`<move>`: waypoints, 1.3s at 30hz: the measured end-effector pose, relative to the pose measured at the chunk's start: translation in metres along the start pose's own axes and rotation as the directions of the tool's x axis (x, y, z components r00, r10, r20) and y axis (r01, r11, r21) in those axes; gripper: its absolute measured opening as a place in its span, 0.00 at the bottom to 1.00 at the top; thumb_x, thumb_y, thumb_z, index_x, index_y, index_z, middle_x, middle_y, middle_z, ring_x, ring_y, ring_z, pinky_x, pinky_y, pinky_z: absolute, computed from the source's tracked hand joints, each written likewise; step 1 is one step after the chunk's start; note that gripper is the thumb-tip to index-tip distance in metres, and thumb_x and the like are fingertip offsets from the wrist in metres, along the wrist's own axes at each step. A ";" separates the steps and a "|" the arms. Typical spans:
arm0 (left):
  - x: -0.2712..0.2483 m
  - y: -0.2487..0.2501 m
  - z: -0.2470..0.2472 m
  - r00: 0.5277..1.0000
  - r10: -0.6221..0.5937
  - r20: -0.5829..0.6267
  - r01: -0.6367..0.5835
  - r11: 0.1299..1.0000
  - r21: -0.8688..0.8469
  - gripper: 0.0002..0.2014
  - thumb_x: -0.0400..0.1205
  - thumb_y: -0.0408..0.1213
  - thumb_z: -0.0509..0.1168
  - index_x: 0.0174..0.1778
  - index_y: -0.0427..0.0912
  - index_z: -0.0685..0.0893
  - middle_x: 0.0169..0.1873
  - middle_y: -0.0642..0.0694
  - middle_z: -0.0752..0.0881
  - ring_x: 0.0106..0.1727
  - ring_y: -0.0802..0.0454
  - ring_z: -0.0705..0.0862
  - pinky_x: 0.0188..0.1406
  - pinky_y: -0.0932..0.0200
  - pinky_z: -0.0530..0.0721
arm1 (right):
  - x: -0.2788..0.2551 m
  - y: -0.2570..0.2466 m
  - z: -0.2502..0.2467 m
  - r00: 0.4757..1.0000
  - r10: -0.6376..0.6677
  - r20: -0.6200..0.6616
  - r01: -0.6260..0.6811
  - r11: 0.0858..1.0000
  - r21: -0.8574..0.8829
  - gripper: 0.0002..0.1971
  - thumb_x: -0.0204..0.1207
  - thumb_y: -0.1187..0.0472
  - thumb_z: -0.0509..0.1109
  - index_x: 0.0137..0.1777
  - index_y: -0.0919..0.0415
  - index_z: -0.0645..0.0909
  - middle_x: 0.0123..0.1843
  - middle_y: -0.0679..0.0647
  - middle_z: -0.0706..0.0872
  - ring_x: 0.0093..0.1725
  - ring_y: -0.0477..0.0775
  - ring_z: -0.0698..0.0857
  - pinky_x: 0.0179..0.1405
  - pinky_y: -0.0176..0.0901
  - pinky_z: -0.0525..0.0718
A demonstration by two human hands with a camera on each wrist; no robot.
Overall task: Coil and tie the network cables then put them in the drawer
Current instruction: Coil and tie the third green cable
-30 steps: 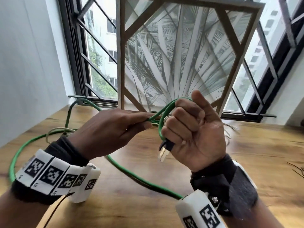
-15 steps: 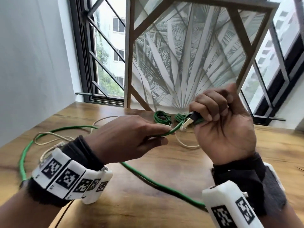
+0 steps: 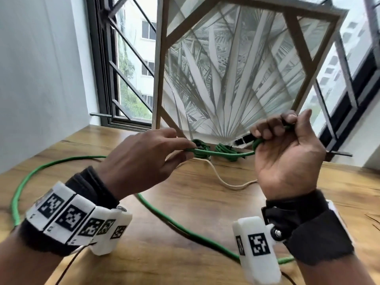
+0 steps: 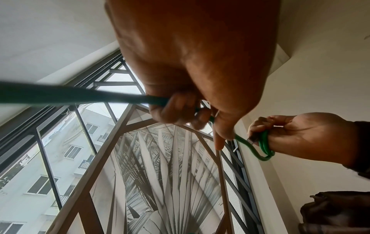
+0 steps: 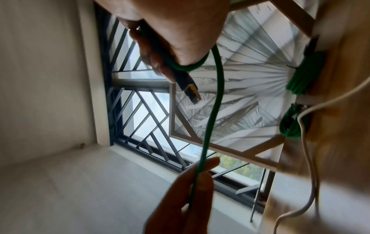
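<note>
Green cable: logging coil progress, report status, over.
Right hand grips first loops, plug end. Left hand pinches green cable, feeding. Rest trails on table; white cable underneath.

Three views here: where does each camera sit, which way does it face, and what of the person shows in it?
Head: worn on the head, looks down and forward at the table; both hands and wrist bands show.
Left wrist: looks along the left hand, up toward the window; right hand beyond.
Right wrist: looks along the right hand toward the window; left fingertips below.
Shared: all show the green cable between both hands and the palm-print panel.
</note>
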State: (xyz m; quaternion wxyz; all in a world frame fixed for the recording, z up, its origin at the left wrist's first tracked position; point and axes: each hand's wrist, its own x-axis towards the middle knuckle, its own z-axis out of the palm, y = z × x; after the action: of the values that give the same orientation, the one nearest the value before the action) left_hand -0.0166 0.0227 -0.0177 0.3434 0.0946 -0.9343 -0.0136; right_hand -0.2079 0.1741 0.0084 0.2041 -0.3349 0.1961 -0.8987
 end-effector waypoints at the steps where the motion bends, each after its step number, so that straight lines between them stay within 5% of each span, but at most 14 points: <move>1: 0.001 0.001 -0.001 1.000 -0.006 -0.026 0.006 1.000 0.007 0.17 0.88 0.60 0.60 0.63 0.61 0.90 0.48 0.64 0.84 0.35 0.59 0.74 0.30 0.57 0.78 | 0.000 0.001 0.001 1.000 -0.018 -0.002 0.018 0.999 -0.031 0.18 0.92 0.50 0.55 0.41 0.56 0.71 0.33 0.51 0.66 0.33 0.52 0.68 0.37 0.43 0.72; 4: 0.001 0.007 -0.007 0.993 0.004 -0.116 -0.001 1.000 0.023 0.14 0.87 0.58 0.65 0.55 0.57 0.91 0.41 0.65 0.76 0.34 0.58 0.75 0.28 0.59 0.75 | -0.001 0.006 0.002 0.998 -0.063 0.000 0.062 0.988 -0.145 0.18 0.93 0.52 0.55 0.40 0.57 0.73 0.33 0.51 0.68 0.33 0.51 0.69 0.36 0.42 0.73; 9: -0.001 0.023 -0.015 0.974 0.019 -0.225 -0.001 0.997 0.080 0.13 0.86 0.59 0.69 0.52 0.56 0.92 0.41 0.59 0.84 0.33 0.52 0.82 0.30 0.58 0.80 | -0.004 0.015 0.006 0.996 -0.084 0.001 0.080 0.944 -0.319 0.18 0.93 0.61 0.57 0.38 0.58 0.73 0.31 0.47 0.72 0.31 0.47 0.71 0.35 0.41 0.71; 15: 0.002 0.023 -0.020 0.954 0.151 -0.259 -0.135 0.988 0.080 0.11 0.87 0.52 0.73 0.56 0.49 0.93 0.43 0.53 0.81 0.43 0.52 0.82 0.48 0.54 0.70 | -0.010 0.025 0.001 0.993 0.118 0.011 -0.094 0.837 -0.539 0.22 0.91 0.56 0.62 0.32 0.55 0.75 0.29 0.49 0.75 0.31 0.49 0.72 0.32 0.40 0.73; 21: 0.000 0.021 -0.026 0.883 0.309 -0.354 -0.225 0.940 0.258 0.04 0.88 0.40 0.74 0.51 0.47 0.95 0.41 0.46 0.88 0.42 0.44 0.87 0.47 0.49 0.71 | -0.025 0.031 0.009 0.915 0.382 0.132 -0.176 0.671 -0.721 0.16 0.89 0.60 0.64 0.47 0.75 0.81 0.37 0.65 0.84 0.34 0.54 0.84 0.35 0.37 0.84; 24: -0.001 0.020 -0.030 0.857 0.324 -0.401 -0.214 0.931 0.295 0.05 0.87 0.43 0.75 0.49 0.48 0.95 0.41 0.47 0.89 0.41 0.45 0.87 0.46 0.49 0.72 | -0.033 0.034 0.013 0.849 0.495 0.184 -0.165 0.580 -0.798 0.16 0.90 0.64 0.62 0.43 0.73 0.82 0.32 0.62 0.85 0.31 0.56 0.83 0.32 0.41 0.83; 28: 0.001 0.017 -0.030 0.866 0.234 -0.441 -0.128 0.958 0.256 0.08 0.87 0.47 0.75 0.49 0.48 0.95 0.42 0.46 0.88 0.42 0.46 0.85 0.45 0.48 0.75 | -0.039 0.032 0.017 0.755 0.645 0.113 -0.401 0.592 -0.699 0.12 0.86 0.64 0.64 0.42 0.69 0.80 0.25 0.56 0.73 0.24 0.52 0.71 0.23 0.39 0.72; 32: 0.002 0.014 -0.026 0.886 0.133 -0.445 -0.071 0.986 0.152 0.09 0.88 0.47 0.73 0.52 0.47 0.94 0.42 0.45 0.86 0.42 0.46 0.85 0.40 0.41 0.82 | -0.042 0.030 0.021 0.634 0.752 0.182 -0.546 0.601 -0.584 0.14 0.81 0.54 0.59 0.38 0.61 0.76 0.26 0.52 0.63 0.23 0.49 0.60 0.25 0.45 0.54; 35: 0.002 0.012 -0.024 0.885 0.114 -0.451 -0.049 0.987 0.154 0.09 0.89 0.48 0.72 0.53 0.47 0.94 0.42 0.45 0.85 0.41 0.46 0.83 0.39 0.43 0.81 | -0.046 0.034 0.021 0.530 0.810 0.250 -0.656 0.579 -0.484 0.20 0.87 0.49 0.54 0.37 0.58 0.73 0.25 0.49 0.62 0.24 0.47 0.58 0.28 0.46 0.50; 39: 0.004 0.008 -0.025 0.915 0.076 -0.397 -0.004 0.984 0.179 0.11 0.89 0.51 0.69 0.53 0.50 0.93 0.40 0.50 0.81 0.42 0.47 0.81 0.41 0.45 0.79 | -0.049 0.036 0.026 0.427 0.858 0.287 -0.729 0.514 -0.452 0.32 0.88 0.30 0.45 0.34 0.56 0.68 0.24 0.46 0.60 0.24 0.46 0.53 0.26 0.45 0.47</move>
State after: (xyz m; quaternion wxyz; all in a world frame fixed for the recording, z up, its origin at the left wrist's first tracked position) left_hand -0.0050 0.0313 0.0044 0.5184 0.1058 -0.8432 0.0952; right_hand -0.1476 0.1632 -0.0167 0.6021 -0.4342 0.3901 -0.5448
